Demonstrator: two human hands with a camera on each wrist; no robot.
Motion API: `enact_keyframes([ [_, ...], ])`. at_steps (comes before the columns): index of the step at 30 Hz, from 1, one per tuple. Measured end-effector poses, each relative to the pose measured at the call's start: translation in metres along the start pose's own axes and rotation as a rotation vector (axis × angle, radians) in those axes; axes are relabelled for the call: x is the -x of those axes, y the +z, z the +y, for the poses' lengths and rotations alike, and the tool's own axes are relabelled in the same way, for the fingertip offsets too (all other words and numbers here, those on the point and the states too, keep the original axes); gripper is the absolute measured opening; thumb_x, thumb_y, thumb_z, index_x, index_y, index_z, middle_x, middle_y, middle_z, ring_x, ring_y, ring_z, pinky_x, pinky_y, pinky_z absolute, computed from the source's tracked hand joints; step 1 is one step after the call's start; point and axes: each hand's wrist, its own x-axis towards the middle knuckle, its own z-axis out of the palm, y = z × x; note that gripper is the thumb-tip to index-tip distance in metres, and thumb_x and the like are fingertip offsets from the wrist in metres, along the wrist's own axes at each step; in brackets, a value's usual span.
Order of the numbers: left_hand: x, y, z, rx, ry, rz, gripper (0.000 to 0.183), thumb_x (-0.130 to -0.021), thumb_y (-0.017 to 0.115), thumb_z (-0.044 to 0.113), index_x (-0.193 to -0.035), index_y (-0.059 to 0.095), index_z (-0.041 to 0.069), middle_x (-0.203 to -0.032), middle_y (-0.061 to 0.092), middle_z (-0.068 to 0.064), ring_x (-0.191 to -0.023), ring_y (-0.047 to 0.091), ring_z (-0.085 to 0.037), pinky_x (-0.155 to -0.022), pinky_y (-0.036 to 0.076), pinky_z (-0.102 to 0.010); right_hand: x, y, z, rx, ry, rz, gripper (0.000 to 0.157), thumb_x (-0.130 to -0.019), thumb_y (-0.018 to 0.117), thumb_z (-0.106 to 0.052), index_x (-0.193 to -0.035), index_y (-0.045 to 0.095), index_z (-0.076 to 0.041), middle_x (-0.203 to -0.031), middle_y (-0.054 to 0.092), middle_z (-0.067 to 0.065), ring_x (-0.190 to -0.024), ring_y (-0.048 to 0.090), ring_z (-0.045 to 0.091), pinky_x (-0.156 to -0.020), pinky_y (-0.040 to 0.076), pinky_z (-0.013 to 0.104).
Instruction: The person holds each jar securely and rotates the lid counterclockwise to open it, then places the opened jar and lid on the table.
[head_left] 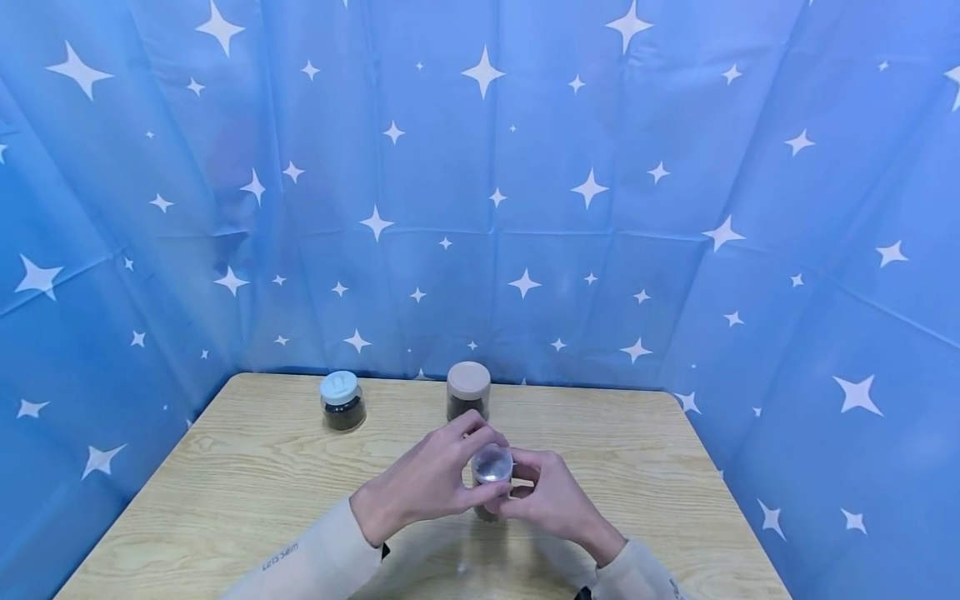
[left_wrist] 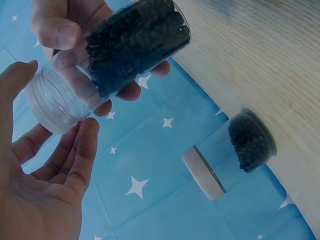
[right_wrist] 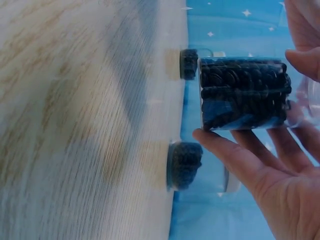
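Both hands meet at a clear, round jar (head_left: 486, 510) over the front middle of the table. Small dark bean-like pieces (left_wrist: 135, 45) fill its lower part. My right hand (head_left: 555, 500) grips the jar's body, its fingers wrapped along the side (right_wrist: 240, 160). Around the clear, ringed top end (left_wrist: 52, 102) of the jar, my left hand (head_left: 431, 479) sets its thumb on one side and its fingertips on the other. In the left wrist view the jar lies across the picture between the hands, and right fingertips show past its far side.
Behind the hands stands a jar with a beige lid (head_left: 468, 379) and dark contents. Farther left is a shorter jar with a light blue lid (head_left: 340, 386). A wooden table (head_left: 247, 467) holds them, and a blue star-patterned curtain (head_left: 480, 167) hangs around its back and sides.
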Motion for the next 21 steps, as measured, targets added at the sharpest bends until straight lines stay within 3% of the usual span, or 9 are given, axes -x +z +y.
enact_keyframes([
  [5, -0.0003, 0.0004, 0.0010, -0.031, -0.003, -0.002, 0.042, -0.100, 0.094, 0.039, -0.133, 0.077, 0.018, -0.128, 0.072, 0.001, -0.104, 0.075, -0.010, -0.092, 0.067, -0.023, 0.0004, -0.0001, 0.0000, 0.014, 0.007, 0.004, 0.051, -0.096, 0.093, -0.013, -0.145, 0.080, -0.013, -0.143, 0.081, 0.017, -0.120, 0.083, 0.008, -0.096, 0.072, 0.034],
  [16, 0.0009, -0.0012, -0.0011, -0.017, 0.008, -0.010, 0.051, -0.099, 0.095, 0.043, -0.139, 0.078, 0.018, -0.132, 0.070, 0.001, -0.107, 0.076, -0.010, -0.096, 0.067, -0.025, 0.0015, -0.0021, 0.0010, 0.049, -0.013, 0.000, 0.047, -0.098, 0.094, -0.016, -0.143, 0.081, -0.017, -0.140, 0.082, 0.013, -0.122, 0.082, 0.008, -0.104, 0.069, 0.032],
  [21, 0.0017, -0.0054, -0.0040, 0.003, 0.047, -0.052, 0.056, -0.099, 0.094, 0.047, -0.145, 0.076, 0.020, -0.143, 0.070, -0.001, -0.123, 0.075, -0.015, -0.105, 0.068, -0.032, 0.0037, -0.0033, 0.0009, 0.041, -0.007, 0.000, 0.049, -0.096, 0.095, -0.016, -0.143, 0.081, -0.016, -0.139, 0.083, 0.014, -0.121, 0.083, 0.008, -0.101, 0.070, 0.031],
])
